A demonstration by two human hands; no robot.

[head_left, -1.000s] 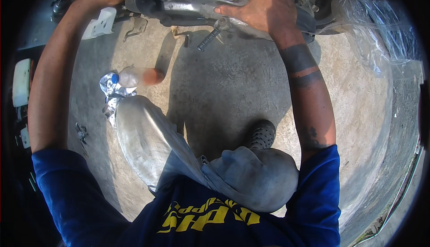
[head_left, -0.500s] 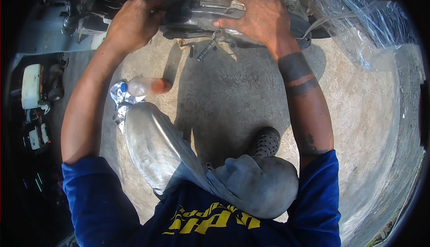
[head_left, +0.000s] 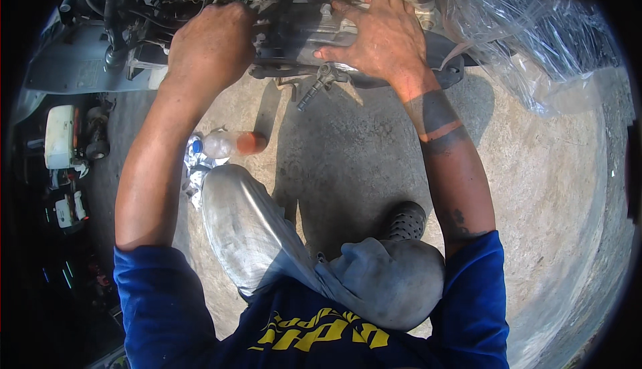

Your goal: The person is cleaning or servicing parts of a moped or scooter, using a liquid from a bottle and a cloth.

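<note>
Far left, at the dark rim, sitting on the ground: a small white and orange machine, with a second white one just below it. Lying above those, a pale grey curved body panel, touching the black frame parts beside it.

Further right, reaching up from a blue short sleeve: the left hand, knuckles up and curled closed against the left end of the grey metal engine casing; gripping something or merely pressing there, impossible to tell, the fingers being hidden behind the back of the hand. Lying below that forearm on the grey concrete floor: a clear plastic bottle with an orange end, tipped on its side, touching crumpled silver and blue wrapper scraps. Rising beside the bottle, a bent knee in shiny grey trousers.

Centre, at the top edge: the engine casing itself, standing clear of the floor, a short ribbed black peg sticking out beneath it.

Right of centre, pressing flat on the casing top: the right hand, fingers spread wide, holding nothing, the forearm carrying a dark band tattoo with an orange stripe. Showing lower down by the second knee, a black perforated clog.

Far right, bunching up beside the engine: a crinkled clear plastic sheet.
</note>
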